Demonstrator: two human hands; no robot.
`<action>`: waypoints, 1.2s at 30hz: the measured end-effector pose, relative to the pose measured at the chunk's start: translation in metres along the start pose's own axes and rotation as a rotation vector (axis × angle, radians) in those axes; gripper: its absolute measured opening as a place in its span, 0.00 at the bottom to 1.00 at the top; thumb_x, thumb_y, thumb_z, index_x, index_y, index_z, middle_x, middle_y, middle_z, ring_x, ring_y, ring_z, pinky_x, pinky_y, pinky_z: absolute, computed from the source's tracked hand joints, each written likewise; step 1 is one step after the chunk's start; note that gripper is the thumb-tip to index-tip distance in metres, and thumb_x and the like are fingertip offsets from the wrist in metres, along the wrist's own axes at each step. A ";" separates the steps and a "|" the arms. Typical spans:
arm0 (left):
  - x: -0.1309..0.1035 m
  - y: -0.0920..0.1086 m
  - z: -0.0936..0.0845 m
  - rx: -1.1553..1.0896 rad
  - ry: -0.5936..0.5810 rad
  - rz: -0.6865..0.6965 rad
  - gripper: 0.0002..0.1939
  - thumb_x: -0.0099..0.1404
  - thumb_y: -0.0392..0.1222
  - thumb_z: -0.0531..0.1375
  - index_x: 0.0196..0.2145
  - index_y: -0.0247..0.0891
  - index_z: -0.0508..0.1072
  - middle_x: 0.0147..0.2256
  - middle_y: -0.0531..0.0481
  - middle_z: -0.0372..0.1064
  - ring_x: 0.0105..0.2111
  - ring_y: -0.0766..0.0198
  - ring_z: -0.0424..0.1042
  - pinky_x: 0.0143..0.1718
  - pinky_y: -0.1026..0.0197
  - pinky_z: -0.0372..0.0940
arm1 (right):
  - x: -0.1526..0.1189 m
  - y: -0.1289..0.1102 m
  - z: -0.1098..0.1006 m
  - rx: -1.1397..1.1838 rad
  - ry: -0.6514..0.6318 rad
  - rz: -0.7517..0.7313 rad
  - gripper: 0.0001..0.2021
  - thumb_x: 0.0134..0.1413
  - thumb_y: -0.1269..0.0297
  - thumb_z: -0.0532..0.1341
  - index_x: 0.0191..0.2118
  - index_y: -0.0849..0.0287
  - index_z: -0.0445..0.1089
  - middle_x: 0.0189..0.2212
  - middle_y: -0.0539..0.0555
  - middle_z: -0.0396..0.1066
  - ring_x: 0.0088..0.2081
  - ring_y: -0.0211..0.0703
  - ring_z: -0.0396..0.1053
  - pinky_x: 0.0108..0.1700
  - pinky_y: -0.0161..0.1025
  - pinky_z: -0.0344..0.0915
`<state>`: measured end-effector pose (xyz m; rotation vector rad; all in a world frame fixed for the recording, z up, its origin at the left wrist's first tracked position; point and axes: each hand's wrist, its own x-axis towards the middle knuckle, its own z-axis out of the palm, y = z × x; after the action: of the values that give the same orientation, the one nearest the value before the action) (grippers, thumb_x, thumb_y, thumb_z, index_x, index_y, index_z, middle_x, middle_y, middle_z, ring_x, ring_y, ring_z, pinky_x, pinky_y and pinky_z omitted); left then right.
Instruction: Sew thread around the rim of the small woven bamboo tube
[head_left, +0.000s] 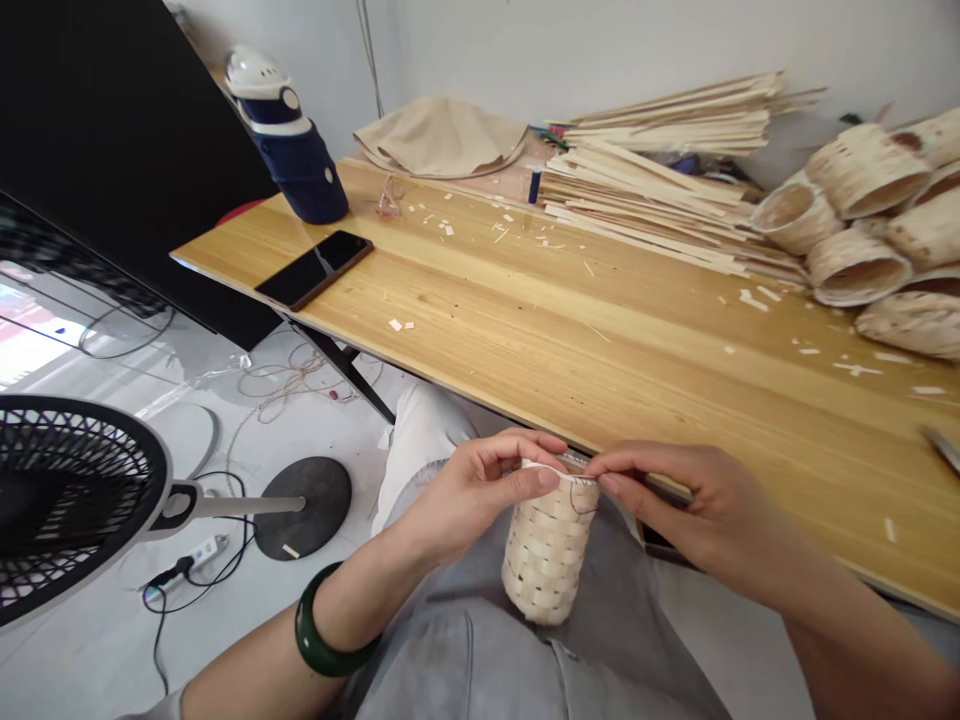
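A small cylindrical basket (551, 550) woven from pale wood strips stands upright, slightly tilted, on my lap. My left hand (499, 475) grips its rim from the left, thumb outside and fingers over the top edge. At the right side of the rim, my right hand (660, 490) pinches thumb and forefinger together on a fine dark thread. A loop of that thread (574, 505) hangs against the basket's outer wall. Stitches show along the pale rim band. Whether a needle is between the right fingertips is too small to tell.
A wooden table (480, 330) lies ahead, its near edge just beyond the basket. On it are a phone (319, 270), a blue bottle (300, 160), a thread spool (535, 187), wood strips (652, 205) and bark cylinders (859, 265). A fan (75, 500) stands at left.
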<state>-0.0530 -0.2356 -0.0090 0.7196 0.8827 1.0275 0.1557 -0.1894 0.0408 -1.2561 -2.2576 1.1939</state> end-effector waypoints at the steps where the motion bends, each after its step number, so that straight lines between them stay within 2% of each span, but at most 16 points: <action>1: 0.000 0.001 0.000 0.008 -0.007 -0.001 0.04 0.59 0.41 0.68 0.31 0.38 0.81 0.51 0.44 0.72 0.48 0.56 0.71 0.47 0.58 0.65 | 0.000 0.000 0.000 0.007 -0.004 0.004 0.11 0.63 0.59 0.58 0.40 0.51 0.79 0.32 0.48 0.78 0.33 0.38 0.73 0.34 0.31 0.69; 5: 0.000 0.006 0.000 0.005 -0.033 -0.022 0.03 0.57 0.39 0.68 0.30 0.37 0.81 0.51 0.44 0.71 0.48 0.57 0.72 0.46 0.59 0.64 | 0.000 0.000 -0.001 0.024 -0.030 0.007 0.12 0.63 0.59 0.58 0.40 0.52 0.79 0.34 0.50 0.79 0.34 0.40 0.74 0.34 0.32 0.69; 12: 0.001 0.005 0.002 -0.045 -0.015 -0.043 0.04 0.56 0.40 0.68 0.26 0.37 0.79 0.52 0.45 0.71 0.44 0.59 0.72 0.44 0.59 0.64 | -0.001 -0.003 -0.002 -0.011 -0.031 -0.011 0.12 0.63 0.59 0.58 0.36 0.52 0.79 0.28 0.49 0.76 0.28 0.38 0.70 0.29 0.31 0.66; 17: 0.003 0.002 0.002 0.001 -0.033 -0.021 0.03 0.56 0.39 0.68 0.27 0.37 0.79 0.51 0.44 0.72 0.47 0.57 0.72 0.45 0.58 0.64 | 0.000 0.001 -0.002 -0.005 -0.052 -0.005 0.12 0.63 0.59 0.57 0.39 0.51 0.79 0.30 0.49 0.77 0.30 0.38 0.71 0.31 0.32 0.67; 22: 0.003 0.002 0.001 0.011 -0.054 -0.014 0.01 0.56 0.37 0.67 0.28 0.37 0.79 0.51 0.44 0.71 0.47 0.59 0.72 0.44 0.60 0.64 | 0.002 0.004 -0.004 -0.004 -0.092 -0.023 0.13 0.63 0.57 0.57 0.36 0.51 0.79 0.33 0.49 0.79 0.33 0.41 0.73 0.28 0.34 0.64; 26: 0.003 0.002 0.001 0.001 -0.085 -0.001 0.01 0.56 0.37 0.68 0.28 0.37 0.80 0.50 0.44 0.71 0.46 0.60 0.72 0.42 0.61 0.65 | 0.007 0.005 -0.011 0.026 -0.132 -0.049 0.14 0.63 0.55 0.57 0.35 0.51 0.79 0.32 0.50 0.78 0.32 0.41 0.73 0.31 0.35 0.65; 30: 0.005 0.002 0.000 0.057 -0.120 0.004 0.03 0.57 0.40 0.68 0.29 0.38 0.81 0.52 0.43 0.70 0.48 0.56 0.72 0.43 0.59 0.67 | 0.020 0.012 -0.019 0.096 -0.270 -0.083 0.13 0.62 0.54 0.59 0.35 0.54 0.79 0.29 0.50 0.76 0.29 0.38 0.69 0.31 0.34 0.64; 34: 0.007 0.005 0.000 0.110 -0.192 0.042 0.01 0.57 0.37 0.68 0.30 0.40 0.81 0.51 0.44 0.70 0.54 0.54 0.69 0.53 0.55 0.65 | 0.034 0.019 -0.023 0.221 -0.441 -0.101 0.13 0.61 0.55 0.60 0.34 0.57 0.77 0.28 0.50 0.73 0.29 0.37 0.67 0.32 0.34 0.63; 36: 0.008 0.006 -0.001 0.121 -0.230 0.069 0.03 0.58 0.34 0.68 0.30 0.41 0.82 0.51 0.45 0.70 0.55 0.55 0.68 0.57 0.54 0.62 | 0.038 0.021 -0.023 0.254 -0.485 -0.123 0.13 0.61 0.56 0.60 0.34 0.58 0.76 0.27 0.50 0.72 0.29 0.36 0.66 0.32 0.34 0.62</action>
<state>-0.0539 -0.2262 -0.0069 0.9559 0.7281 0.9359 0.1596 -0.1412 0.0336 -0.7818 -2.3495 1.8229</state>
